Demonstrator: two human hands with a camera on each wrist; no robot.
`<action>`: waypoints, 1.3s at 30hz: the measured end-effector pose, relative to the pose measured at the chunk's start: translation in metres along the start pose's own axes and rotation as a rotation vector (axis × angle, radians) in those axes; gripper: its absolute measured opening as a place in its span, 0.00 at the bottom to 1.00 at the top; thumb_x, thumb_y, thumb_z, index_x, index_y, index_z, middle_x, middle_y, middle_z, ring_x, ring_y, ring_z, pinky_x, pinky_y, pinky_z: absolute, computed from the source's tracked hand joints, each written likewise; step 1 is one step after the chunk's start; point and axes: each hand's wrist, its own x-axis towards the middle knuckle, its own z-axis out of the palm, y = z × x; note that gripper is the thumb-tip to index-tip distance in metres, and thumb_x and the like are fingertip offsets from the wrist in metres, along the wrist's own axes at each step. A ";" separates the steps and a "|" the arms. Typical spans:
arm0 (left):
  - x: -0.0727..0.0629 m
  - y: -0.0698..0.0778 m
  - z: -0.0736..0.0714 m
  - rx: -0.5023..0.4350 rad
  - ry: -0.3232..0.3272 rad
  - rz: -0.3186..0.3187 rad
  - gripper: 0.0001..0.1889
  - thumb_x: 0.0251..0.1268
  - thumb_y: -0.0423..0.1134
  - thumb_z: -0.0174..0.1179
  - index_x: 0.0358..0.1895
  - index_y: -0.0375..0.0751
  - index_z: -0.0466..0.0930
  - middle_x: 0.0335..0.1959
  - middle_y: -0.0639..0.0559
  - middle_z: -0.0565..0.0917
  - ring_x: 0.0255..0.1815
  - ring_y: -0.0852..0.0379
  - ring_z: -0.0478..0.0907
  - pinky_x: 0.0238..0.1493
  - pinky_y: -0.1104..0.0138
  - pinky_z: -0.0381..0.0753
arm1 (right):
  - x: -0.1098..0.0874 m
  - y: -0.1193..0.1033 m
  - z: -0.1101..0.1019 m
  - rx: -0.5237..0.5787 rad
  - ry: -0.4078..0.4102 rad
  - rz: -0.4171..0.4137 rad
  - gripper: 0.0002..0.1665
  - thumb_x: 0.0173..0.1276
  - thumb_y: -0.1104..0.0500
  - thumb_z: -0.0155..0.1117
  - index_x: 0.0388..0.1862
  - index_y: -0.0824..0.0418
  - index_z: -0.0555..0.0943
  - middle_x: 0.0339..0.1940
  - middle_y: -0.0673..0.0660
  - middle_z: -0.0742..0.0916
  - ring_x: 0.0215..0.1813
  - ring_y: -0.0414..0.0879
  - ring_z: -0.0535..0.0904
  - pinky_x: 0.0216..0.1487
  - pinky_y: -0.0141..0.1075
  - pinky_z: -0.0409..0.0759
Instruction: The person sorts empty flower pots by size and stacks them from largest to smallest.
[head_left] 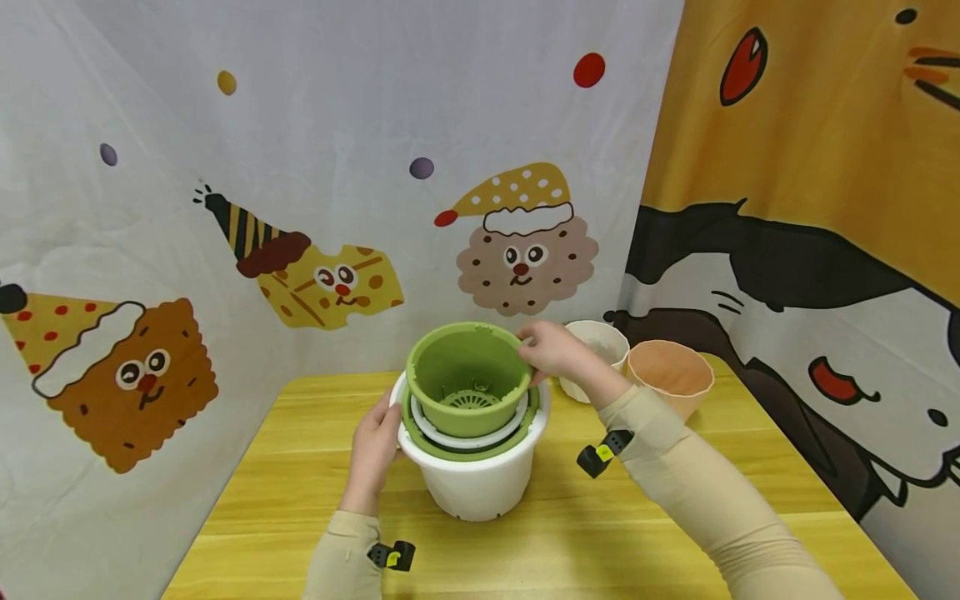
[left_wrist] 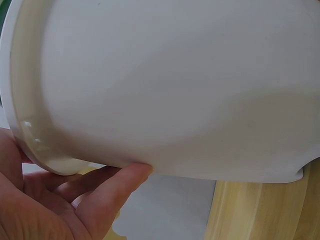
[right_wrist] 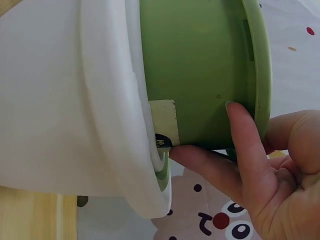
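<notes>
A nested stack of flowerpots stands upright on the table. The large white flowerpot point(head_left: 480, 487) is outermost, with the rims of a green pot point(head_left: 468, 456) and a smaller white pot point(head_left: 517, 421) inside it. Innermost, a smaller green flowerpot point(head_left: 465, 362) with a slotted bottom rises above the other rims. My right hand point(head_left: 553, 350) pinches its rim at the right, fingers against the outer wall beside a pale label point(right_wrist: 164, 117). At the left, my left hand point(head_left: 375, 442) holds the large white pot by its rim, fingertips against the wall below in the left wrist view.
Behind my right forearm, a cream pot point(head_left: 600, 337) and a peach-orange pot point(head_left: 670, 367) stand side by side at the back right of the wooden table point(head_left: 300, 500). A cartoon-printed cloth point(head_left: 315, 125) hangs close behind the table, another along its right side.
</notes>
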 end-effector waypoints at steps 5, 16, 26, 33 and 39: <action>0.000 0.000 0.000 -0.003 0.004 0.000 0.25 0.77 0.43 0.47 0.73 0.43 0.67 0.64 0.35 0.75 0.34 0.55 0.82 0.33 0.62 0.87 | -0.001 0.001 0.000 0.006 0.010 -0.010 0.25 0.72 0.67 0.48 0.65 0.78 0.68 0.50 0.75 0.83 0.29 0.52 0.86 0.31 0.39 0.87; -0.001 -0.001 0.000 0.004 0.005 0.001 0.26 0.77 0.43 0.47 0.74 0.42 0.66 0.69 0.38 0.71 0.34 0.55 0.82 0.33 0.62 0.87 | -0.004 0.001 0.005 -0.022 0.042 -0.040 0.23 0.72 0.67 0.50 0.64 0.75 0.71 0.50 0.74 0.83 0.30 0.51 0.86 0.28 0.39 0.86; -0.001 0.000 0.000 -0.004 -0.001 -0.001 0.25 0.77 0.43 0.47 0.73 0.42 0.66 0.72 0.41 0.68 0.34 0.55 0.82 0.34 0.59 0.87 | -0.001 0.006 0.012 -0.004 0.047 -0.024 0.23 0.73 0.67 0.51 0.64 0.75 0.71 0.49 0.74 0.84 0.33 0.54 0.86 0.28 0.38 0.86; -0.001 0.000 0.001 0.002 0.002 0.001 0.26 0.77 0.43 0.47 0.73 0.41 0.66 0.72 0.40 0.67 0.33 0.55 0.82 0.36 0.56 0.87 | 0.001 0.014 0.017 0.008 0.038 -0.017 0.23 0.75 0.66 0.52 0.65 0.76 0.70 0.51 0.74 0.82 0.33 0.54 0.86 0.29 0.38 0.87; -0.002 0.001 0.001 -0.002 0.000 0.005 0.25 0.77 0.43 0.47 0.73 0.40 0.66 0.74 0.42 0.64 0.33 0.57 0.82 0.35 0.58 0.87 | 0.002 0.018 0.019 0.004 0.040 -0.019 0.22 0.75 0.65 0.54 0.63 0.76 0.72 0.53 0.75 0.82 0.34 0.54 0.87 0.31 0.37 0.87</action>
